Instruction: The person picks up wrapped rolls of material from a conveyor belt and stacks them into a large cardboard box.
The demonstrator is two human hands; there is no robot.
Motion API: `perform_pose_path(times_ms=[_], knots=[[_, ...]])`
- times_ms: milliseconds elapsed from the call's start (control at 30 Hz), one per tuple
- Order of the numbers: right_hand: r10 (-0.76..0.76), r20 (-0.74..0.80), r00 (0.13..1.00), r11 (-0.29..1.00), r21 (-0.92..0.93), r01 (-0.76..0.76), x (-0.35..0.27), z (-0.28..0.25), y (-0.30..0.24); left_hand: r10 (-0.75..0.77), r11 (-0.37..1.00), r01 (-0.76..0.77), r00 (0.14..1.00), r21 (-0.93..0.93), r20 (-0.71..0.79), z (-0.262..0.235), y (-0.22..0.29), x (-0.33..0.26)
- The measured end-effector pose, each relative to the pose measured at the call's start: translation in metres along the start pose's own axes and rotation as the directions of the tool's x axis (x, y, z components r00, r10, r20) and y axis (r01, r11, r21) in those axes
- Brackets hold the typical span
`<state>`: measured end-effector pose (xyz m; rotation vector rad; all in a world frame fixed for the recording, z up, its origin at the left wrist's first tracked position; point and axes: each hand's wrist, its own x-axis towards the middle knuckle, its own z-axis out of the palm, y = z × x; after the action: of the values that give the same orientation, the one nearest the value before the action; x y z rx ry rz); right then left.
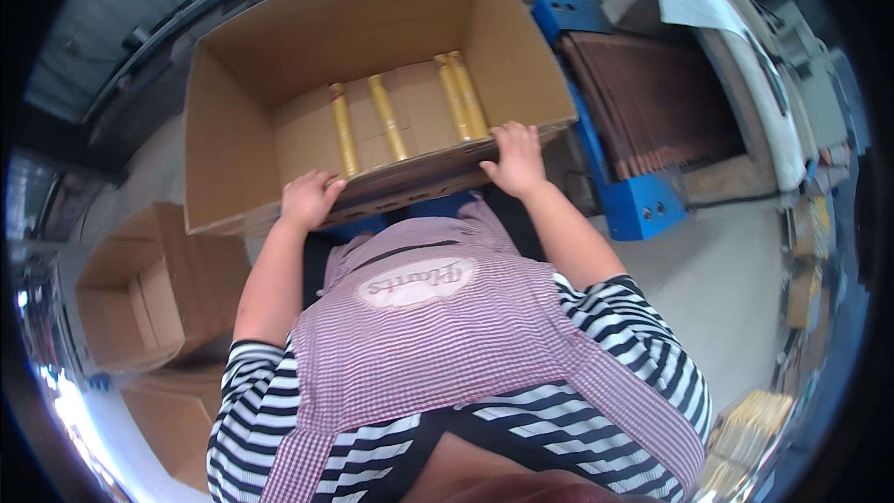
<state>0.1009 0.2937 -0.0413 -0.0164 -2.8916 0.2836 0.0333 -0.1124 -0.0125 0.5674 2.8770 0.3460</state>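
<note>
The left hand point(309, 201) and right hand point(519, 162), partly curled, hold the near rim of the open cardboard box point(349, 33), beyond the checked apron point(428, 345); inside are four yellow tubes point(388, 119), two paired at right.

Your hands point(518, 160) are holding the near edge of a big brown box point(354, 33); four yellow sticks point(386, 117) are sitting inside.

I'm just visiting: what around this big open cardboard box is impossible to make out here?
Head view:
Near ends of the yellow tubes: hidden by the cardboard box's near wall.
Left hand and right hand: palms hidden, backs toward the camera.
Blue object below: mostly covered by box and checked apron.
Yellowish stack, lower right: blurred, cut off by the lens rim.
</note>
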Motion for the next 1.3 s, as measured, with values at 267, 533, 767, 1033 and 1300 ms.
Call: perform_pose_path(times_ms=[267,533,767,1033,1300], knots=[[0.026,0.116,0.993,0.996,0.076,-0.035,-0.002,-0.011,-0.004,0.015,1.0,-0.014,1.0,0.026,-0.021,0.009,-0.008,-0.002],[0.028,0.102,0.994,0.995,0.094,-0.038,-0.005,-0.01,0.0,0.022,1.0,-0.021,0.999,0.014,-0.024,0.013,-0.009,0.0],[0.028,0.104,0.994,0.994,0.103,-0.039,-0.006,-0.011,-0.001,0.009,1.0,-0.009,1.0,0.012,-0.028,0.014,-0.007,-0.004],[0.031,0.086,0.996,0.996,0.084,-0.038,-0.009,-0.011,-0.002,0.018,1.0,-0.018,0.999,0.017,-0.028,0.014,-0.007,-0.007],[0.026,0.092,0.995,0.995,0.095,-0.035,-0.01,-0.011,-0.001,0.01,1.0,-0.009,1.0,0.028,-0.023,0.015,-0.007,-0.007]])
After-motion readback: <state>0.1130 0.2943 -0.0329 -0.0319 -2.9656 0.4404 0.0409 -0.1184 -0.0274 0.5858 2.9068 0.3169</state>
